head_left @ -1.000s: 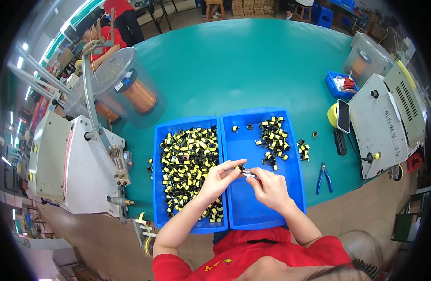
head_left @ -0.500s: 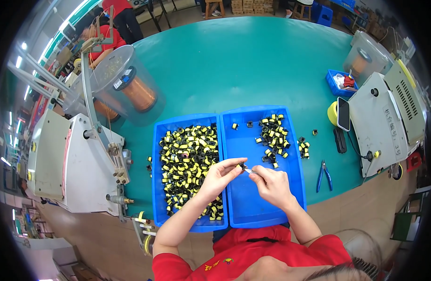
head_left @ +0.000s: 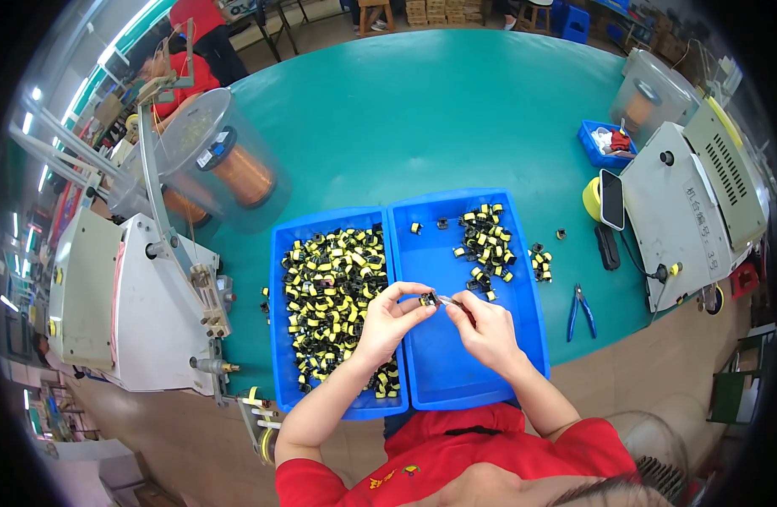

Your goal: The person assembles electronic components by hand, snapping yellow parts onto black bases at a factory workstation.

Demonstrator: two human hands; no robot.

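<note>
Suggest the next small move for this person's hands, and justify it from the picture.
Probably guide the slim metal tool gently against the black-and-yellow bobbin: the left hand pinches the bobbin, and the right hand holds the tool pointing at it; whether they touch is unclear.

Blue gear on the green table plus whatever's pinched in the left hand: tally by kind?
Large trays: 2
Small box: 1
Blue-handled pliers: 1
Black-and-yellow part in left hand: 1
Total: 5
</note>
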